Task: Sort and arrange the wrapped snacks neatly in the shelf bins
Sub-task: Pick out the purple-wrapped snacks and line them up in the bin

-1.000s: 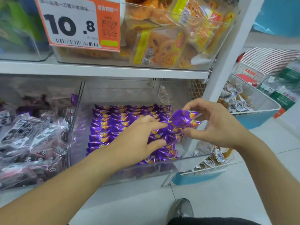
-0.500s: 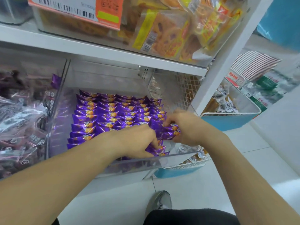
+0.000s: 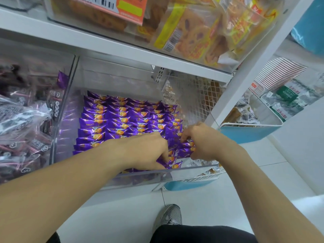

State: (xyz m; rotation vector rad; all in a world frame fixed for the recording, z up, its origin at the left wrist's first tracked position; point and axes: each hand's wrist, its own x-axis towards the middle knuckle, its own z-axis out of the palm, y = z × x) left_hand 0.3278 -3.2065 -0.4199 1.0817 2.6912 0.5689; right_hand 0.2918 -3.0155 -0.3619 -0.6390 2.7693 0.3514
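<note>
A: Where are the purple snacks [image 3: 122,118]?

B: In the clear bin [image 3: 189,170] in the middle of the frame, on the lower shelf. They lie in neat overlapping rows that fill the bin from its back wall down to the front edge.

A: And the hands?

B: Both are inside the bin at its front right corner. The left hand [image 3: 147,149] comes in from the lower left of the frame, palm down on the packets, its fingers bent down among the wrappers near the front wall. I can't tell whether they actually grip one.

A: The right one?

B: The right hand [image 3: 201,141] enters from the lower right, fingers curled, pinching a small bunch of purple packets [image 3: 187,146] just right of the left hand's fingertips. The two hands nearly touch.

A: What's around the bin?

B: At the left of the frame a second clear bin holds dark snacks in see-through wrappers [image 3: 22,120]. On the upper shelf, at the top of the frame, sits a bin of yellow and orange packets [image 3: 196,35] with an orange price tag [image 3: 129,9] on its front. Blue baskets [image 3: 249,134] with more packets stand at the right, on the white floor. A grey shoe [image 3: 170,216] shows at the bottom centre.
</note>
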